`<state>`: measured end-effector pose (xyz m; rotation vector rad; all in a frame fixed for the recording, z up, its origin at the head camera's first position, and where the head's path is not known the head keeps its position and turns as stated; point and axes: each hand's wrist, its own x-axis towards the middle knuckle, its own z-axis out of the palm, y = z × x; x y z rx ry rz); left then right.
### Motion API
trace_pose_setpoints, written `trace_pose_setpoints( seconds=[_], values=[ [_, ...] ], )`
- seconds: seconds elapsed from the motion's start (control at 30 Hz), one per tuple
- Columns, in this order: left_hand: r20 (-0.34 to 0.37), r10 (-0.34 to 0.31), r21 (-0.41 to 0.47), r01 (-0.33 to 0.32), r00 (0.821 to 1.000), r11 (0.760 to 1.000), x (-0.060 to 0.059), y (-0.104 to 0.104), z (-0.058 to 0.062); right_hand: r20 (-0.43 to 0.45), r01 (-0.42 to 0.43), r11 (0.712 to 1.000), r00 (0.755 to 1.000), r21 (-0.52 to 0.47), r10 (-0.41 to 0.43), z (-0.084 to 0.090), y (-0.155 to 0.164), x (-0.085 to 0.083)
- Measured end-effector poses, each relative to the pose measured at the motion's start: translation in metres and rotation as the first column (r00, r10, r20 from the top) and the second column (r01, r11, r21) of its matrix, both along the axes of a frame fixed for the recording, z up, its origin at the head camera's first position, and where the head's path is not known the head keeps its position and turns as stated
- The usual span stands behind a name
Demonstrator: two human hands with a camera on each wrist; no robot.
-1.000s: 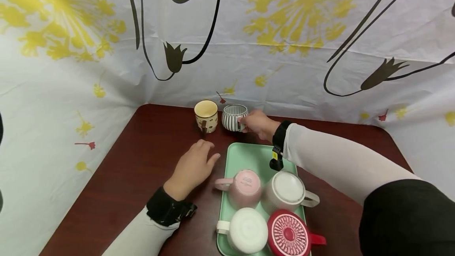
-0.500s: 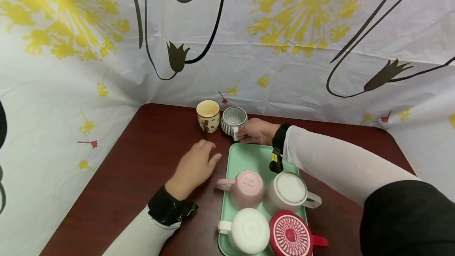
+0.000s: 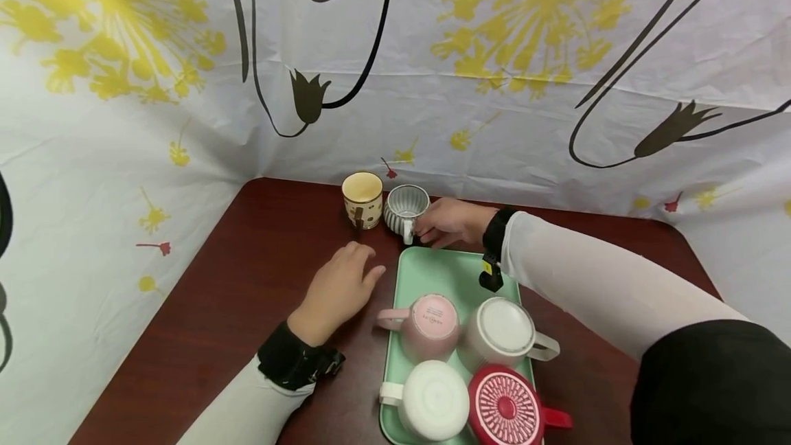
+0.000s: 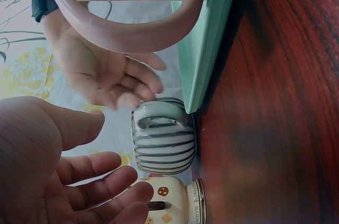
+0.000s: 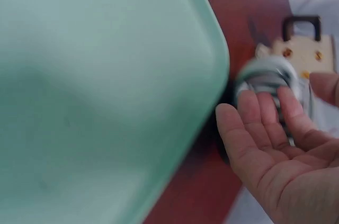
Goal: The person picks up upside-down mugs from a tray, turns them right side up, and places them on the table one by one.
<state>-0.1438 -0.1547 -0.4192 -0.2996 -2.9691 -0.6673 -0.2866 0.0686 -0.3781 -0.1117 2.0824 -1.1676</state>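
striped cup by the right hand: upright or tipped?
Upright. The striped cup stands on the table with its mouth up, handle toward the tray. The right hand is open beside it.

A dark red-brown wooden worktop [image 3: 235, 294] carries a mint-green tray [image 3: 432, 270] holding 4 mugs turned upside down: a pink mug [image 3: 426, 325] beside a cream mug [image 3: 503, 332] at the middle, and a white mug [image 3: 429, 400] beside a red mug [image 3: 507, 407] with a ribbed base at the near end. A cream, brown-dotted cup [image 3: 362, 200] with a dark handle stands upright near the worktop's far edge. Behind hangs a white cloth backdrop [image 3: 494, 88] printed with yellow blossoms and black tulip outlines.
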Motion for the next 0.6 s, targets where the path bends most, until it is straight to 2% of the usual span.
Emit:
trace_pose_setpoints(
  seconds=[0.13,0.3,0.4,0.47,0.6],
  values=[
    [0.009,0.002,0.007,-0.002,1.000,1.000,0.001,0.000,0.001,-0.119,-0.075,0.997,0.990,0.005,0.075,0.012,0.015,0.000],
    [0.004,0.004,0.005,-0.004,1.000,1.000,0.000,0.000,-0.002,-0.273,-0.144,0.990,0.953,-0.015,0.134,0.034,0.045,0.012],
    [0.010,0.004,0.005,-0.004,1.000,1.000,-0.002,0.000,-0.004,-0.350,-0.146,0.989,0.928,-0.019,0.130,0.042,0.066,0.025],
    [0.015,0.008,0.005,-0.008,1.000,1.000,-0.002,0.000,-0.004,-0.408,-0.135,0.991,0.905,-0.014,0.118,0.044,0.080,0.035],
    [0.026,0.017,0.009,-0.017,1.000,1.000,-0.001,0.001,-0.002,-0.539,-0.076,0.996,0.838,0.048,0.090,0.041,0.107,0.059]
  ],
)
